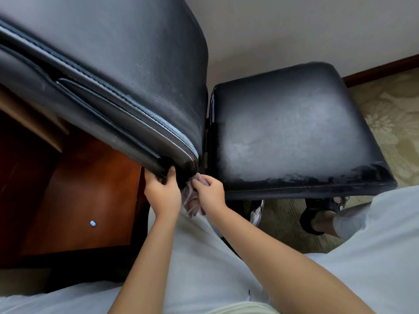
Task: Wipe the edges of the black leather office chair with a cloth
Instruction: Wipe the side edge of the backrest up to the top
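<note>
The black leather office chair fills the view: its backrest runs from upper left down to a lower corner at centre, and its seat lies to the right. My left hand grips that lower corner of the backrest from the left. My right hand holds a bunched pinkish cloth and presses it against the backrest's lower edge, just right of my left hand. Most of the cloth hangs down between my two hands.
A reddish-brown wooden desk panel with a small blue spot stands at lower left. A chrome chair leg and a foot in a dark sandal are under the seat. Patterned carpet lies at right.
</note>
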The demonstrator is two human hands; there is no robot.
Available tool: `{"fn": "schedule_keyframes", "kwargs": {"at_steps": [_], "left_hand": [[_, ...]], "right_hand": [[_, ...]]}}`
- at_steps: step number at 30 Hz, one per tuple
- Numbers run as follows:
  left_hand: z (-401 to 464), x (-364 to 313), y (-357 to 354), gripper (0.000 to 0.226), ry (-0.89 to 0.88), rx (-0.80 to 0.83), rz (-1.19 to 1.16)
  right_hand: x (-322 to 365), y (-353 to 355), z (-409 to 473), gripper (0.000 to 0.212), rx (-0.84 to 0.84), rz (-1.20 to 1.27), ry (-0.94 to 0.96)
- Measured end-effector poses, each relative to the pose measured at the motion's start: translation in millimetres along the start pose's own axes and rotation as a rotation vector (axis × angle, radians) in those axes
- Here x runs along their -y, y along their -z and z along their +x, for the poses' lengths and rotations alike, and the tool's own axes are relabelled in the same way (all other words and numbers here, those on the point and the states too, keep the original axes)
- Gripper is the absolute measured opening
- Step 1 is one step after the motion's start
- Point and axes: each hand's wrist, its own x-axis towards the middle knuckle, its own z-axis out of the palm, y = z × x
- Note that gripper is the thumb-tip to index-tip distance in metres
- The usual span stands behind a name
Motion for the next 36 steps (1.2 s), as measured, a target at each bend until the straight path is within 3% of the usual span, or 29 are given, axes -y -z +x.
{"fn": "schedule_keyframes", "kwargs": {"at_steps": [4,9,13,19,27,29,32,36], "left_hand": [[3,-1,7,0.032,0.031,0.072,-0.029],[8,-8,15,0.015,0.194,0.124,-0.217],[5,-16,16,0.015,0.201,0.099,-0.322],[0,-17,14,0.022,0.165,0.057,-0.310],[-3,-22,12,0.023,0.117,0.037,-0.289],[-3,-23,12,0.023,0.114,0.027,-0.281],[-3,-23,12,0.021,0.124,0.011,-0.268],[-5,-21,11,0.021,0.113,0.006,-0.233]], "right_hand": [[24,6,-16,0.018,-0.123,0.083,0.222],[57,9,-41,0.020,-0.054,0.088,0.534],[54,9,-40,0.025,-0.104,-0.063,0.572],[35,12,-28,0.018,-0.143,-0.208,0.372],[57,-1,-35,0.009,-0.198,-0.182,0.793],[51,1,-30,0.011,-0.237,-0.251,0.763],[33,13,-21,0.012,-0.210,-0.332,0.557],[25,11,-26,0.015,-0.160,-0.235,0.473]]}}
